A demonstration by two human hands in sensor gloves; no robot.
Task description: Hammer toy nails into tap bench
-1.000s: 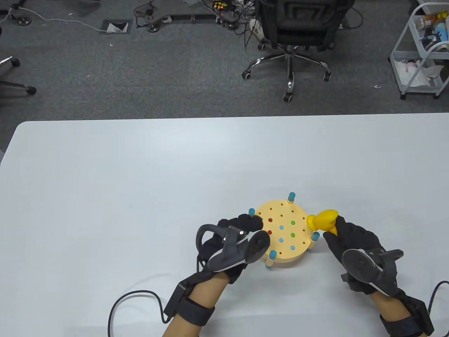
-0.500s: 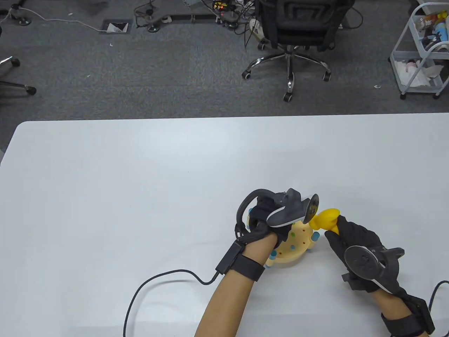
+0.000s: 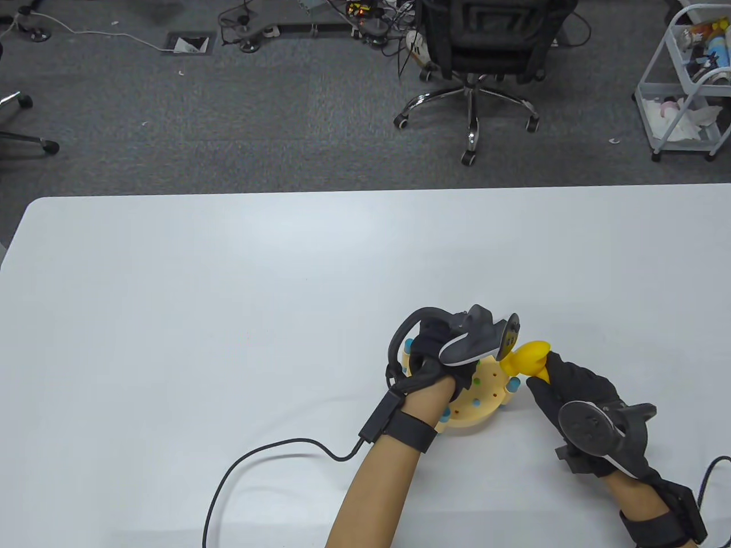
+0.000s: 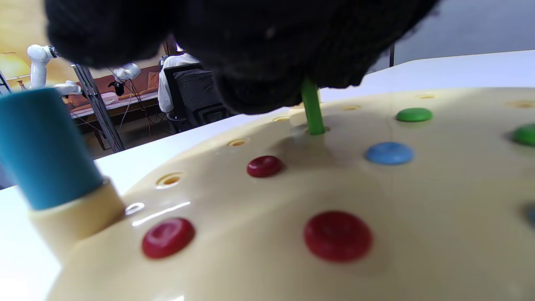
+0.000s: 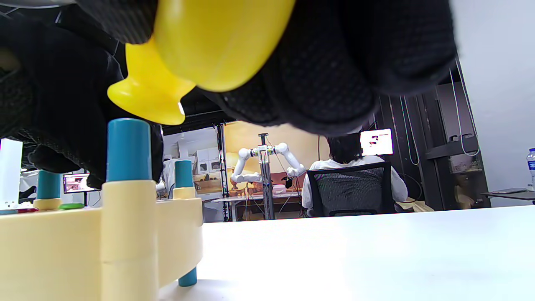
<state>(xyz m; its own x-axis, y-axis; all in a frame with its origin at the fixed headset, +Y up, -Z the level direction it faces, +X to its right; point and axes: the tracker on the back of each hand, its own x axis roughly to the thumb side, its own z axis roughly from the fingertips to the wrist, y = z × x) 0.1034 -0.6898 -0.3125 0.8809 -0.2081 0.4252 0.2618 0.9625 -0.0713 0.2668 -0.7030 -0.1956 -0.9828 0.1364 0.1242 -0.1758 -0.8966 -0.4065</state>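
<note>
The round cream tap bench (image 3: 485,397) stands on the white table, with blue-capped posts (image 4: 42,150) around its rim. Red (image 4: 337,236), blue (image 4: 389,152) and green (image 4: 413,114) nail heads sit flush in its top. My left hand (image 3: 437,359) reaches over the bench. In the left wrist view its fingers (image 4: 271,62) pinch a green nail (image 4: 312,112) that stands upright in a hole. My right hand (image 3: 562,379) grips the yellow toy hammer (image 3: 528,358) just right of the bench. The hammer's head (image 5: 150,94) hangs above a blue post (image 5: 128,144).
A black glove cable (image 3: 257,456) runs over the table left of my left forearm. An office chair (image 3: 474,51) and a white cart (image 3: 685,85) stand on the floor beyond the table's far edge.
My left hand moved from the bench's left side onto its top, now covering most of it, and has barely shifted since. My right hand with the hammer has stayed in place.
</note>
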